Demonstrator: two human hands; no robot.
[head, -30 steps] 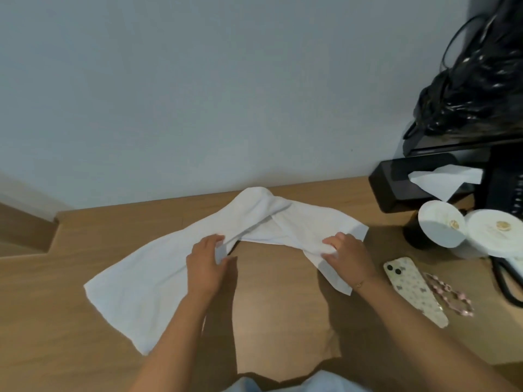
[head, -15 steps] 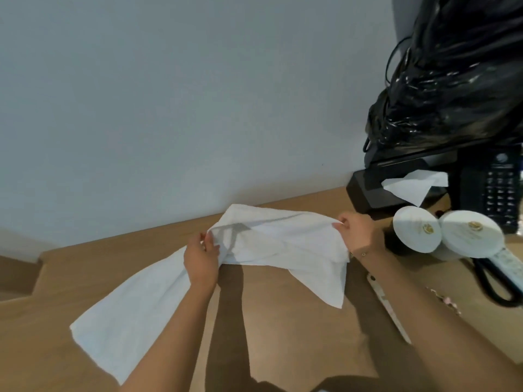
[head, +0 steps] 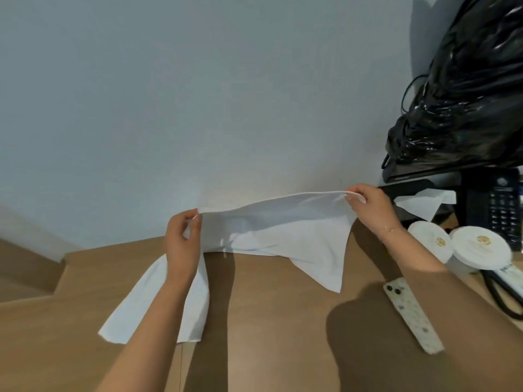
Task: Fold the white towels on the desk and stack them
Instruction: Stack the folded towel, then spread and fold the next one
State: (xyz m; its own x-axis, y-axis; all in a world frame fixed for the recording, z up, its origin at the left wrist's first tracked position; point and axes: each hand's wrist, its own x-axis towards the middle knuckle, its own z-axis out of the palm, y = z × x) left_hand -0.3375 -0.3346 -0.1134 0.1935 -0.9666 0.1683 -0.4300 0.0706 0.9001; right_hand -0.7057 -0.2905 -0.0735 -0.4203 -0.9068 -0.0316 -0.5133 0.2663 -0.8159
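A white towel [head: 277,224] hangs stretched in the air above the wooden desk [head: 268,335]. My left hand [head: 182,244] pinches its top edge at the left, and a long part of the cloth droops behind my forearm down to the desk. My right hand [head: 368,207] pinches the top edge at the right, held a little higher. A pointed corner of the towel dangles below the middle right.
A phone [head: 410,315] in a patterned case lies on the desk at the right. Behind it stand two white round lids [head: 478,247], a black tissue box [head: 418,199] with a tissue sticking out, a desk telephone [head: 501,205] and a black plastic bag [head: 464,108]. The wall is close behind.
Both hands have lifted the towel off the desk and pulled apart, so its top edge is now stretched between them. The view has tilted upward.
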